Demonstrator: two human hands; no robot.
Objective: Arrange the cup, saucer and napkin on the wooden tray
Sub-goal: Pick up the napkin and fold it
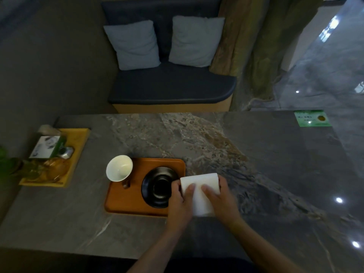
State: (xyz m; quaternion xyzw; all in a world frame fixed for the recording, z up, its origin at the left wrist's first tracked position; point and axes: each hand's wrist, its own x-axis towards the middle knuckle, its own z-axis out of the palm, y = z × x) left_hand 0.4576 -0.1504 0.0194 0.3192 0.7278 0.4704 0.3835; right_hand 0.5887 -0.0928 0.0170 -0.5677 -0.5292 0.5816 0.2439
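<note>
Two hands (199, 201) press napkin (200, 186) beside saucer (157, 187), tray (126, 196).

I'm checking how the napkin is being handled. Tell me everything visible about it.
The napkin is plain white, folded into a thick rectangular pad, paper or cloth by its look. It sits at the wooden tray's right end, beside the black saucer, its far end over the stone table. Both hands grip it: the left hand on its left edge, the right hand on its right.
</note>
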